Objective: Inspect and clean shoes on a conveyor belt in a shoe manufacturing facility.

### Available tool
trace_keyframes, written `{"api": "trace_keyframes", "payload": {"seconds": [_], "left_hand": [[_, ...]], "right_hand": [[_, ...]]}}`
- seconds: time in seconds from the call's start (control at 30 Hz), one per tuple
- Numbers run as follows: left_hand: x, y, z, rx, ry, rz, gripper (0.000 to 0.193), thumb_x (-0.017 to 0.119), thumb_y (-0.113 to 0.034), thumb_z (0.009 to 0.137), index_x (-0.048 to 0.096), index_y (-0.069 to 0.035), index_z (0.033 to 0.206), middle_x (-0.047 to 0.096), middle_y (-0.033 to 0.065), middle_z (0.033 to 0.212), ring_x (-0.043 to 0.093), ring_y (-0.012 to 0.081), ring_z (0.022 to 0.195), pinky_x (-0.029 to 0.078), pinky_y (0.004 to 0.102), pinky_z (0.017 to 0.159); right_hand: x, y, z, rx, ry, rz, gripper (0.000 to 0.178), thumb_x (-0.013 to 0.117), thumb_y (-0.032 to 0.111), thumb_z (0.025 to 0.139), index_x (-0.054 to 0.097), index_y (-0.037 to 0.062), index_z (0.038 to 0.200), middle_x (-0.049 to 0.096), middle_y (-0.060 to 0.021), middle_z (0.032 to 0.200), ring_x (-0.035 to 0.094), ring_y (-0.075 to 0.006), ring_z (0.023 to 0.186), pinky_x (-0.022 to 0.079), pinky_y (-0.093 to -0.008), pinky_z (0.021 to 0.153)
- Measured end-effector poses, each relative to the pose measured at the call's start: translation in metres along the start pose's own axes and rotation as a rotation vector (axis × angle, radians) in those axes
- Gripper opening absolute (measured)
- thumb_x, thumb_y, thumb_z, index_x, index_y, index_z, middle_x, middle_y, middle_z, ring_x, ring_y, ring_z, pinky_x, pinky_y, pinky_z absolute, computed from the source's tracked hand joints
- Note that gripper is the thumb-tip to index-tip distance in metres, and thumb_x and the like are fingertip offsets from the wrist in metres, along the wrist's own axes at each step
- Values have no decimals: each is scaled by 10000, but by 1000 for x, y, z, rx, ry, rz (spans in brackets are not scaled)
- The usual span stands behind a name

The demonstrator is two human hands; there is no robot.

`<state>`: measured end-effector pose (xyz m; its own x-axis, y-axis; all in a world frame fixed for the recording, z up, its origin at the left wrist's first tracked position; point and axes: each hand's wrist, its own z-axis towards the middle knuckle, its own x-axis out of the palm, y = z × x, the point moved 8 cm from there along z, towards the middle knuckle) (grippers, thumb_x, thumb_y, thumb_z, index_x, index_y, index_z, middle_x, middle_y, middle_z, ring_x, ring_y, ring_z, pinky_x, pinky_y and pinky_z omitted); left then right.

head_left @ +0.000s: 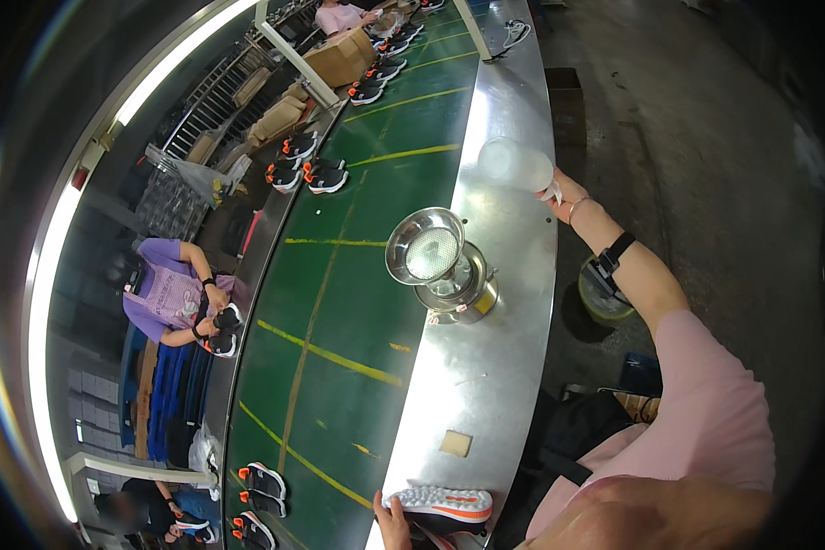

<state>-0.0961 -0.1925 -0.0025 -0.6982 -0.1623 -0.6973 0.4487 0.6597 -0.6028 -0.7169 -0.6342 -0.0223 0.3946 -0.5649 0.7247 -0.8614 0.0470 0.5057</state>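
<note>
I see the person's left fingers touching a shoe at the metal counter; the right fingers hold a cloudy bottle.

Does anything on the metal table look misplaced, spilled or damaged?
Nothing clearly stands out; I see no spill or damage. The shoe lies turned, sole showing, but the left hand holds it. One beige pad lies loose nearby.

Metal surface is glossy, dish nr L edge polished, btl by R edge cloudy plastic, shoe sole bumpy.
</note>
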Motion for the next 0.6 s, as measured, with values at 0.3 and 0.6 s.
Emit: {"api": "trace_keyframes", "payload": {"seconds": [0.3,0.6], "left_hand": [[13,10,51,32,-73,-165,406,681,-349,931,645,7,1125,669,156,1005,593,145,792,485,286,686],[29,8,53,-100,-20,-358,461,671,-378,920,603,-3,1180,642,170,1029,622,223,890,517,371,775]], "right_hand": [[-5,-18,9,63,-17,46,302,601,260,998,595,48,1213,623,-91,1211,646,-249,1046,595,-405,886],[-11,-15,18,77,63,58,287,600,249,998,592,63,1216,592,-97,1253,622,-242,1098,591,-372,921]]}}
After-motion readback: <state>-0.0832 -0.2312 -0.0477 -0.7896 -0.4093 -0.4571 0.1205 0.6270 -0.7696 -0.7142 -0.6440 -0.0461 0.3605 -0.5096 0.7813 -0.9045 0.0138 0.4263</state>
